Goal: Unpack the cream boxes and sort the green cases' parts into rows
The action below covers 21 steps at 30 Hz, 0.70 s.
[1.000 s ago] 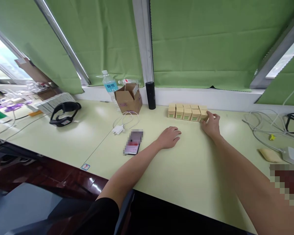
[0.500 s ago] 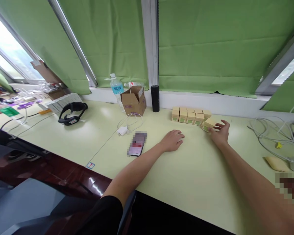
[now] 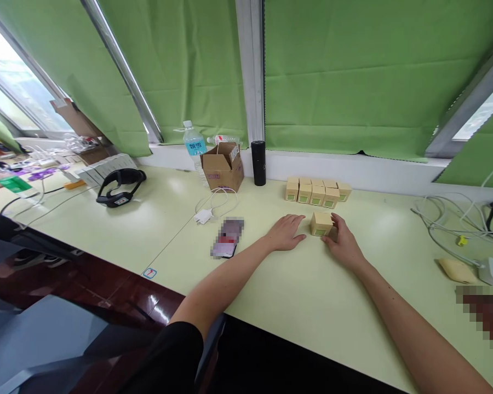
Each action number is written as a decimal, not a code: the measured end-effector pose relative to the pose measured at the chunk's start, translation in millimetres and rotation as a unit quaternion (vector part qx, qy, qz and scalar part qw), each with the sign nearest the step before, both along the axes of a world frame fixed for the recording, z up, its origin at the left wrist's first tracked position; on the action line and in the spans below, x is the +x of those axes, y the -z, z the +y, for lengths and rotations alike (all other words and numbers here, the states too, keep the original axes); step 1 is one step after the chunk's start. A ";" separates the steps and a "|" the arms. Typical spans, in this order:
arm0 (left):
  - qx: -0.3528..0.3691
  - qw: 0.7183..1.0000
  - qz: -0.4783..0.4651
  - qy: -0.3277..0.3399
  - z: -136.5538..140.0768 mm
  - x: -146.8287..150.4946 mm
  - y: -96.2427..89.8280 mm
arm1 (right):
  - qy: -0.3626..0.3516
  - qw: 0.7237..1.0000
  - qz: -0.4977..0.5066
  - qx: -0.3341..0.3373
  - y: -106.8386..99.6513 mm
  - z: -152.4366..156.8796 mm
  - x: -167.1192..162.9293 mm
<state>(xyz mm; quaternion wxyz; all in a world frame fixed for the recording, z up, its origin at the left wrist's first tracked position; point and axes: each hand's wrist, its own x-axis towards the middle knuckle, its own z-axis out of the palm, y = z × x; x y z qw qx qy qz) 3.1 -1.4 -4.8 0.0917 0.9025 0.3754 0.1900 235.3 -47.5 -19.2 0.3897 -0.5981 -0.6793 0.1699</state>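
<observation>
A small tan cardboard box (image 3: pixel 321 224) with a green label is at the middle of the table. My right hand (image 3: pixel 343 243) grips its right side, thumb at the front lower corner and fingers behind. Just left of that box, my left hand (image 3: pixel 285 232) rests palm down with its fingers stretched out, holding nothing and apart from the box. Several matching boxes (image 3: pixel 317 193) stand in close rows farther back, near the wall.
A phone (image 3: pixel 227 238) lies left of my left hand, with a white charger (image 3: pixel 203 216) and cable behind it. Farther back are an open carton (image 3: pixel 222 171), a black tumbler (image 3: pixel 258 164) and a water bottle (image 3: pixel 194 145). White cables (image 3: pixel 439 224) lie at the right.
My right hand has brought one small box away from the group, leftward and nearer to me. My left hand has stayed about where it was, its fingers now straighter.
</observation>
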 end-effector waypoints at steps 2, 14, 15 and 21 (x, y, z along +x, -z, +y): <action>-0.001 1.000 0.001 0.010 -0.4 -0.9 -0.4 | 0.037 0.999 -0.034 0.005 -1.1 -0.6 -0.3; -0.004 0.999 -0.035 0.042 2.8 -5.5 -1.6 | -0.052 0.998 -0.026 0.013 -2.9 -3.3 -9.6; -0.005 0.998 -0.035 0.042 2.3 -5.4 -2.7 | -0.048 0.998 -0.042 0.017 -4.7 -4.6 -10.9; 0.004 0.997 -0.046 0.070 -2.0 -6.4 -11.5 | -0.019 0.995 -0.097 0.032 -11.9 -8.5 -17.2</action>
